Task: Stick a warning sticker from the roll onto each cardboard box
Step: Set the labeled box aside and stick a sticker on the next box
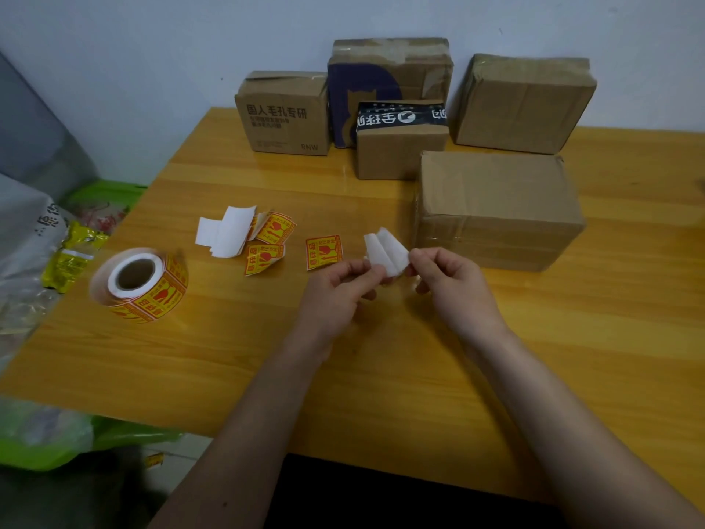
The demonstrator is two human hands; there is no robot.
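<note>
Now peeling | left hand [345,286] and right hand [444,278] both pinch white sticker strip [387,250] | next: free sticker, press onto nearest cardboard box [496,208]

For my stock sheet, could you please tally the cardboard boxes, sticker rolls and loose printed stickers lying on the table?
Cardboard boxes: 5
Sticker rolls: 1
Loose printed stickers lying on the table: 3
Total: 9
Not counted: the white paper piece pinched by left hand and right hand.
</note>
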